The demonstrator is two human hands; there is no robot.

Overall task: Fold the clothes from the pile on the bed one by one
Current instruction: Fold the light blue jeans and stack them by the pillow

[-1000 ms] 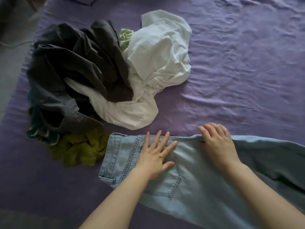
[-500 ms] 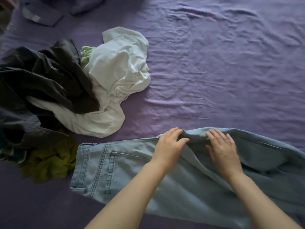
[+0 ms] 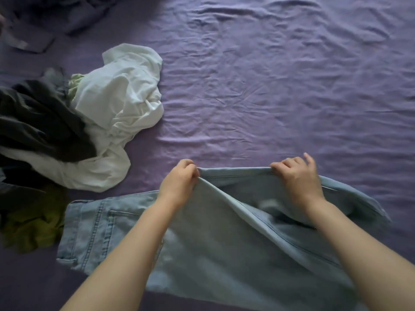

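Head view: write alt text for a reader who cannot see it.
Two bare hands, left hand and right hand, pinch the far edge of light blue jeans lying on a purple bed sheet. To the left sits a pile of clothes: white, dark grey and olive green.

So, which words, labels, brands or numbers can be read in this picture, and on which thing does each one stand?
None can be read.
Jeans: no label or brand patch shows.
Clothes pile: no print or tag shows.
Dark flat thing at the top left: too blurred to tell.
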